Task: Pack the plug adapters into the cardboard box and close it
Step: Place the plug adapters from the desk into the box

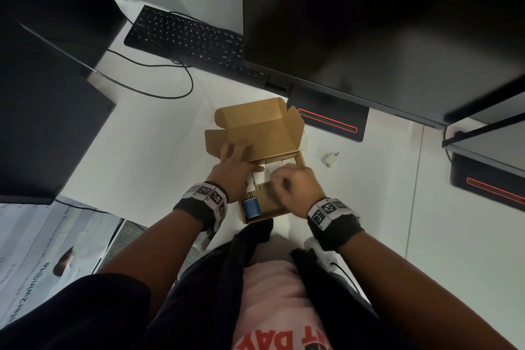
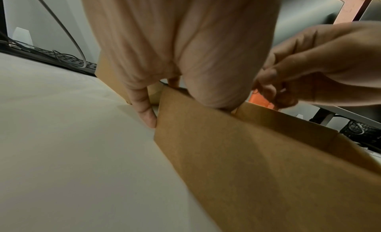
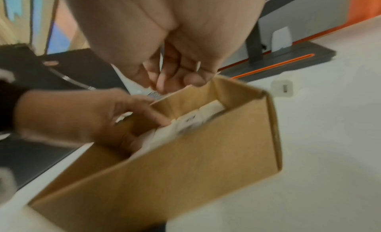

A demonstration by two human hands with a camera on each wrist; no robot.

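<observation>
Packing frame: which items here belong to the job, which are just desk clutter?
Job:
- cardboard box, lid open
- white plug adapters in the box
- loose plug adapter on the desk
- left hand steadying the box
- right hand, fingers curled over the box; what it holds is unclear

Clutter:
- keyboard
- monitors
- blue spool in the box

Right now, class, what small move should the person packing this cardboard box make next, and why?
Probably the right hand should settle its adapter among the white adapters in the box, then fetch the loose adapter lying on the desk. The lid stands open, so packing looks unfinished.
</observation>
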